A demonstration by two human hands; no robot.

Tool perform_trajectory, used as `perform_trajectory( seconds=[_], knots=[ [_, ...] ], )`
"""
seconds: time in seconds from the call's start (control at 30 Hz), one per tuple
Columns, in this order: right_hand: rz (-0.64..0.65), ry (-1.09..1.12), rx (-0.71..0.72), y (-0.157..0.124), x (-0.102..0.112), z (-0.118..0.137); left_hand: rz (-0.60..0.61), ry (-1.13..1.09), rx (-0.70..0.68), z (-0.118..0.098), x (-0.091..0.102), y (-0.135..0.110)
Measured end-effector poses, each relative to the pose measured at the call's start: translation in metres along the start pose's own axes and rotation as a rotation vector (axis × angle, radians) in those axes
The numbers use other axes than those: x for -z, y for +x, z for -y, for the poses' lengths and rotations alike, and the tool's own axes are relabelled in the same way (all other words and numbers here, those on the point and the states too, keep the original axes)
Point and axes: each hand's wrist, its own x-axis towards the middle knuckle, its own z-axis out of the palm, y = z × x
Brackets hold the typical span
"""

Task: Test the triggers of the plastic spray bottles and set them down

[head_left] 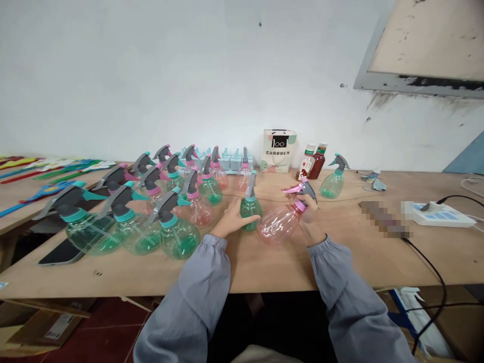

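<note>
My left hand (235,218) is around the left side of a green spray bottle (252,207) standing on the table, its thumb across the front and the other fingers partly hidden. Just right of it, a pink spray bottle (279,224) is tilted, its pink-and-grey trigger head up to the right. My right hand (309,209) grips this bottle around its neck and head; some of the fingers are behind the head. Left of my hands stand several more green (179,239) and pink spray bottles (200,210) with grey trigger heads.
One green spray bottle (333,184) stands apart at the right back. Behind are a paper bag (279,154), two sauce bottles (317,162) and pale blue moulds (230,164). A phone (62,253) lies at left; a power strip (440,216) with cables sits at right.
</note>
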Motion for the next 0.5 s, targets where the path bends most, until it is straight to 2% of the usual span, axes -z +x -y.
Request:
perform_trajectory(
  seconds=[0.2, 0.37, 0.5],
  knots=[
    [0.103, 0.025, 0.126, -0.001, 0.001, 0.011, -0.017, 0.010, 0.003, 0.001, -0.001, 0.000],
    [0.011, -0.088, 0.167, 0.007, 0.008, 0.015, -0.017, 0.013, -0.011, 0.001, -0.001, 0.000],
    [-0.037, -0.230, 0.153, 0.017, 0.034, 0.026, -0.004, 0.000, -0.022, 0.000, 0.001, -0.001]
  ],
)
